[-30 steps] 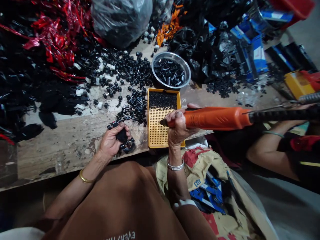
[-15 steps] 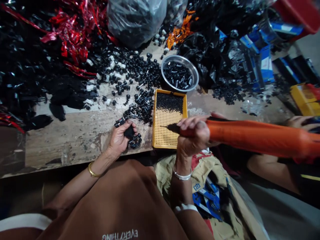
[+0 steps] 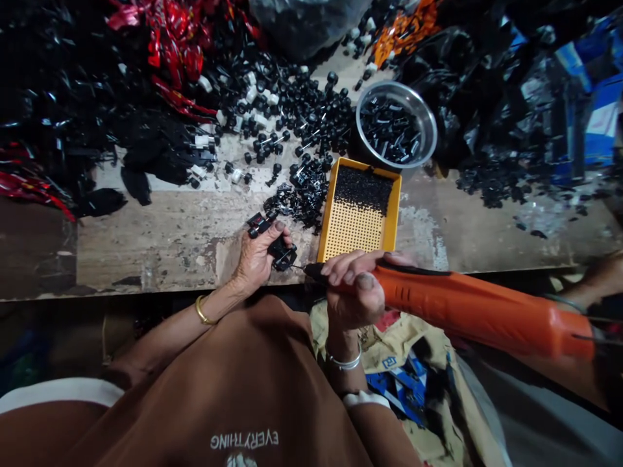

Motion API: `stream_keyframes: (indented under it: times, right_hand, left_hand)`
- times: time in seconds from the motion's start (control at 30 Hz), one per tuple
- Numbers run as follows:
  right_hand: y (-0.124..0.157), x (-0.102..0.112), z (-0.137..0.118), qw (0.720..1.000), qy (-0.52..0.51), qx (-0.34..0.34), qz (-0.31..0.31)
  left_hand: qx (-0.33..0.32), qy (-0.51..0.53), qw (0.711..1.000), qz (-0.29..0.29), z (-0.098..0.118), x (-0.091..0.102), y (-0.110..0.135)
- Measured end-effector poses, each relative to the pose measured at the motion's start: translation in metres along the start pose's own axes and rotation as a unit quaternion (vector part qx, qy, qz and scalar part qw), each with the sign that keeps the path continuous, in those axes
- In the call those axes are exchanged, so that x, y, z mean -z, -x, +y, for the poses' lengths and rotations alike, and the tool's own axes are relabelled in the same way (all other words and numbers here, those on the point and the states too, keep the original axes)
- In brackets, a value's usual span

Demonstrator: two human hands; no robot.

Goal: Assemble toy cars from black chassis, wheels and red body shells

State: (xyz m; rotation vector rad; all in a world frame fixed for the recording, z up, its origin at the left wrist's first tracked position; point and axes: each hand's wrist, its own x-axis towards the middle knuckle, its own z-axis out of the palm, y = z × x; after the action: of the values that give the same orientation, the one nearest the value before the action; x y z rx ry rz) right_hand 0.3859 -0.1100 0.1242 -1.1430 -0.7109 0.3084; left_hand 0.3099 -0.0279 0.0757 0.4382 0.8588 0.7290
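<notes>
My left hand (image 3: 260, 256) is closed around a small black toy car chassis (image 3: 281, 253) near the table's front edge. Wheels show at the chassis' upper left end. In my right hand (image 3: 357, 288) is an orange electric screwdriver (image 3: 467, 305), held level with its tip pointing left. Its thin bit reaches the right end of the chassis; whether a screw sits on the bit is too small to tell. Just beyond my right hand lies a yellow perforated tray (image 3: 357, 237), with many small black screws (image 3: 365, 188) heaped at its far end.
A clear round tub (image 3: 431, 139) of small black parts stands behind the tray. Black wheels on axles (image 3: 316, 117), red pieces (image 3: 178, 45) and orange pieces (image 3: 406, 32) are piled farther back. A paper sack (image 3: 452, 389) holds blue parts below. Another person's arm (image 3: 598, 282) is at the right.
My right hand has brought the screwdriver from over the tray, left and nearer to me, to the chassis. My left hand still grips the chassis. The view has shifted.
</notes>
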Motion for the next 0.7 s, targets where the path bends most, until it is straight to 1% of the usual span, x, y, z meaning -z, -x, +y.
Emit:
stream_keyframes:
  times: [0.23,0.43,0.7]
  right_hand:
    - [0.000,0.003,0.004,1.000,-0.007,-0.014,0.012]
    - [0.004,0.005,0.009,1.000,-0.022,-0.016,0.002]
    - [0.015,0.003,0.011,1.000,0.007,-0.009,-0.019]
  left_hand:
    - [0.003,-0.016,1.000,0.004,-0.001,-0.001,-0.001]
    - [0.004,-0.028,0.999,0.016,0.000,-0.003,0.000]
    - [0.011,-0.006,1.000,0.023,-0.001,-0.003,-0.003]
